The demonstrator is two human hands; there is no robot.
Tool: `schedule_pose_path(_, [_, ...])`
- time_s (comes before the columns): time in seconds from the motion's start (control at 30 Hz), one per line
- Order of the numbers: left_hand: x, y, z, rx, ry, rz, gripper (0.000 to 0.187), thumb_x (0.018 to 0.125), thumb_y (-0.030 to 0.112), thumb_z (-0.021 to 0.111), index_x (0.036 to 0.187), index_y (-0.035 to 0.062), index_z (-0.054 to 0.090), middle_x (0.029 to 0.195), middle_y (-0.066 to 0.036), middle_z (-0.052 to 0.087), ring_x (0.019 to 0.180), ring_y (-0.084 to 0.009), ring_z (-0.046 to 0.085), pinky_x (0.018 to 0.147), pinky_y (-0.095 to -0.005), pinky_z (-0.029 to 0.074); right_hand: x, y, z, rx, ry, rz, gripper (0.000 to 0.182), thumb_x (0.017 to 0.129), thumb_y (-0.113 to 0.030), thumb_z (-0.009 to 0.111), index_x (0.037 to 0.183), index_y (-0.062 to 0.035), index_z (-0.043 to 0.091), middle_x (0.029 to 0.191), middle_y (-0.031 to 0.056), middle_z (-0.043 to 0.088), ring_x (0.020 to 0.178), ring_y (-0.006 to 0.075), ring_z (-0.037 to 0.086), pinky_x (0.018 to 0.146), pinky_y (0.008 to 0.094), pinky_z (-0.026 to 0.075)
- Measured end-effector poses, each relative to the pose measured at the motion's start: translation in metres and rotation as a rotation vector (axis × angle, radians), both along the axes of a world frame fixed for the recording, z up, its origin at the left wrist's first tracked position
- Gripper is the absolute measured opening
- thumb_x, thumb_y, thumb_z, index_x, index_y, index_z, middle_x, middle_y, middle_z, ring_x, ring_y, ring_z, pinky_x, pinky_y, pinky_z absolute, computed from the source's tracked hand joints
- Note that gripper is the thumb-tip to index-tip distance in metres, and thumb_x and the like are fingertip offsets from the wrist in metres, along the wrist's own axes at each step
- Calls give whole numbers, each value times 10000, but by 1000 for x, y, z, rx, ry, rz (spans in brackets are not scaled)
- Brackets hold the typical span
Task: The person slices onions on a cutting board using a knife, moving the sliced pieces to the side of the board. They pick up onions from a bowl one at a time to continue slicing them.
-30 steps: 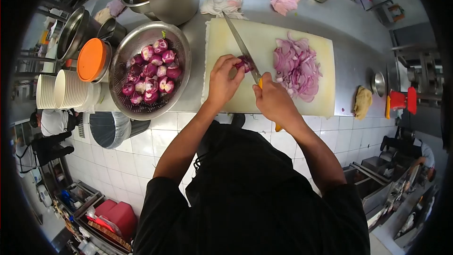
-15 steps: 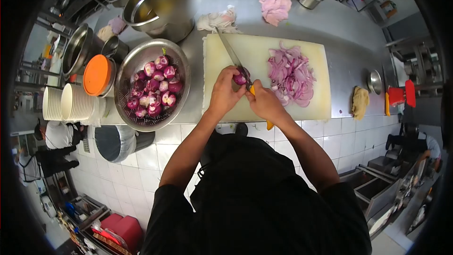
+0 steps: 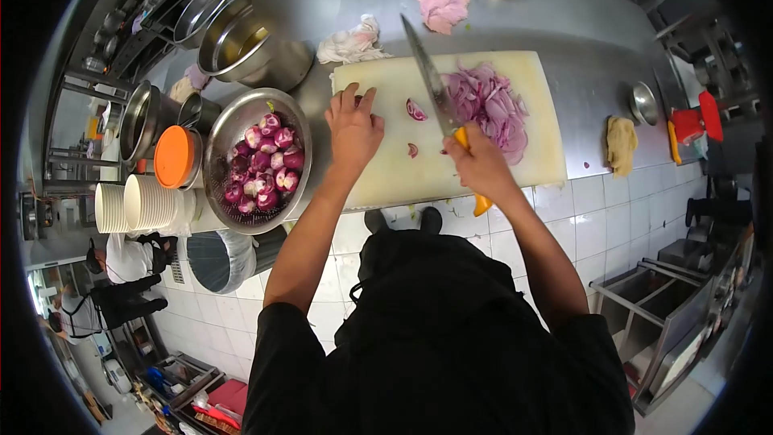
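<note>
My right hand (image 3: 483, 163) grips the yellow handle of a long kitchen knife (image 3: 428, 68). The blade points away from me, along the left side of a pile of sliced red onion (image 3: 495, 109). At the left part of the white cutting board (image 3: 386, 177), my left hand (image 3: 354, 133) curls its fingers over a red onion piece (image 3: 359, 101), mostly hidden under them. Between the hands lie a cut onion piece (image 3: 415, 109) and a small scrap (image 3: 412, 150).
A perforated metal bowl (image 3: 302, 125) of whole peeled red onions stands left of the board. Beyond it are a large pot (image 3: 282, 68), an orange lid (image 3: 174, 157) and stacked cups (image 3: 150, 203). A pink cloth (image 3: 443, 4) lies behind; a yellow cloth (image 3: 621, 145) lies right.
My hands have moved apart. The left went left with the onion piece; the knife left the onion and swung right to the sliced pile. Loose onion bits now show on the board.
</note>
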State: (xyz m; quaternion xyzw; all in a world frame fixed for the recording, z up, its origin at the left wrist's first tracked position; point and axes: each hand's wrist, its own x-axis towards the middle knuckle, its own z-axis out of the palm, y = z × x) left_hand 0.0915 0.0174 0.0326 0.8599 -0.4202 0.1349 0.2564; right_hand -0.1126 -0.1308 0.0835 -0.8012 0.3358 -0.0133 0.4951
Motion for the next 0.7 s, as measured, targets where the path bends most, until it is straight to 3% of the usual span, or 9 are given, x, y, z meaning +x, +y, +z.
schedule_pose_path(0.07, [-16,-16,4,-69,88,-8,463,795,150,739,1244,38,706,1241,-199,629,1120,-390,598,958,-443,505,-10,-8,29,147,41,-76,352,1015,-318,593,1086,6,475,889,269,694,924,476,683,817,541,515])
schedule_pose_path(0.13, [-28,-34,1,-161,292,-33,441,818,149,733,1240,27,702,1196,-215,649,1084,-395,622,946,-455,509,-20,-16,9,68,-23,-86,343,992,-284,603,1114,10,478,873,275,677,904,481,684,795,531,514])
schedule_pose_path(0.17, [-31,-40,2,-122,313,-25,409,849,204,752,1219,34,716,1093,-188,689,915,-352,682,885,-463,540,-23,-18,3,30,-37,-95,345,985,-280,605,1123,11,479,875,279,675,905,485,682,792,532,512])
schedule_pose_path(0.27, [-29,-54,-8,29,449,-25,346,838,170,766,1152,29,727,1062,-184,678,879,-352,678,865,-443,542,-27,-17,1,-12,-69,-101,349,968,-268,609,1136,11,484,885,286,675,903,495,676,789,530,506])
schedule_pose_path(0.37, [-29,-51,-6,-144,551,-57,275,784,47,758,1056,33,722,1005,-157,652,891,-344,656,832,-424,539,-29,-9,-8,57,-59,-81,359,966,-271,600,1156,10,481,916,304,676,921,506,665,812,537,501])
schedule_pose_path(0.5, [-33,-2,3,-183,74,-113,260,733,-79,700,962,46,695,1019,-133,605,946,-340,602,812,-446,521,-25,19,-22,78,-45,-3,385,971,-282,581,1195,7,462,942,321,681,925,524,657,840,562,499])
schedule_pose_path(0.6, [-48,34,-2,-118,71,-146,267,725,-79,723,958,49,697,1049,-118,597,967,-329,595,811,-430,519,-14,45,-43,-20,-61,98,337,1000,-243,595,1195,-4,460,817,225,657,756,408,680,688,493,521])
schedule_pose_path(0.63, [-52,40,-2,-96,95,-158,269,724,-70,736,962,49,698,1065,-116,599,979,-329,595,817,-423,520,-12,53,-44,17,-71,107,354,1001,-260,603,1199,-9,453,875,288,668,858,502,655,782,536,494])
schedule_pose_path(0.7, [-59,46,1,-135,123,-167,320,724,-55,761,1022,48,707,1079,-119,611,955,-309,607,804,-407,525,-10,58,-37,79,-15,156,372,986,-258,586,1216,1,451,946,352,661,924,536,645,841,584,485])
